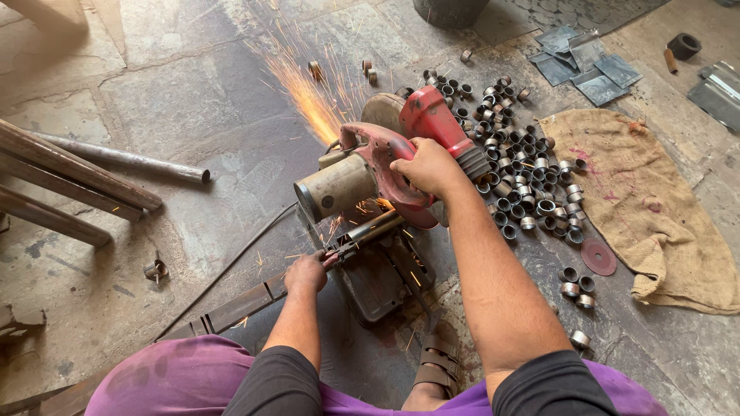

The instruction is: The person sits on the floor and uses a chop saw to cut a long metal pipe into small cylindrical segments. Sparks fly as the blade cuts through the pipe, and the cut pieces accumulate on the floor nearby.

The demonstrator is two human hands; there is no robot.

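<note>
A person in purple trousers sits on a cracked stone floor (177, 100), stained dark and dusty, working a red chop saw (385, 166) that stands on its black base just ahead of the knees. The saw's body runs diagonally, its grey motor drum toward the lower left and its red guard toward the upper right. A shower of orange sparks (308, 85) fans up and to the left from the blade.

A length of metal pipe (370, 231) lies clamped under the blade, its long axis running from the lower left up to the right, across the saw base. The right hand (428, 166) is clenched around the saw's red handle. The left hand (306, 273) is closed on the near end of the pipe, where a pair of red-handled pliers also shows; whether the fingers grip the pliers or the pipe itself cannot be told.

To the right, a burlap sack (655, 208) is spread flat on the floor. Between it and the saw lies a loose heap of short cut metal rings (524, 177), with a few strays nearer the knee. A spare reddish cutting disc (598, 256) lies at the sack's edge. Long rusty pipes (62, 185) rest at the far left, and flat grey metal sheets (586, 65) lie at the upper right.
</note>
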